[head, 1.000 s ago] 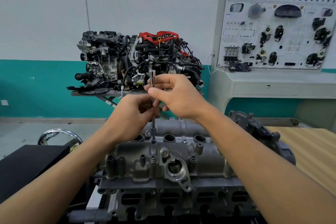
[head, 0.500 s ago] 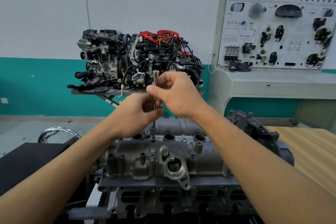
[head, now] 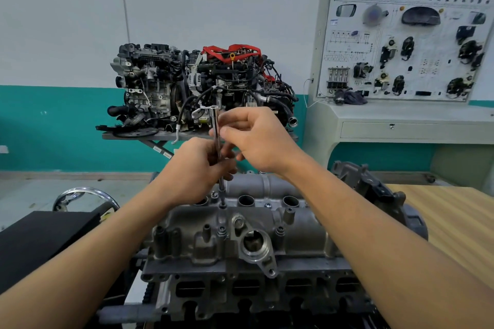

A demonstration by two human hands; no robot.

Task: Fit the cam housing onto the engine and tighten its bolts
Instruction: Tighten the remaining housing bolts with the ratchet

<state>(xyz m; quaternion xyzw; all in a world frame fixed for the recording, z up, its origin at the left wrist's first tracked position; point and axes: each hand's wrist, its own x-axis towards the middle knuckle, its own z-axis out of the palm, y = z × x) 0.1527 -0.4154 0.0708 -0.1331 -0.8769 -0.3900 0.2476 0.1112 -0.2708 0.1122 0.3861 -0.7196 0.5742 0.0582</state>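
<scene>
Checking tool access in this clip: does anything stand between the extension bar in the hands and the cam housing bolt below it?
Nothing visible does. The extension bar, gripped by the left hand and right hand, runs straight down to the bolt on the cam housing, with its tip at the bolt head.

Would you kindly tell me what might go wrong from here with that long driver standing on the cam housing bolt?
1. The driver is long and thin, gripped by the left hand and pinched by the right hand; if it tilts, its tip may slip off the bolt or cross-thread it.
2. Open bores sit right beside that bolt in the cam housing; anything dropped could fall in.
</scene>
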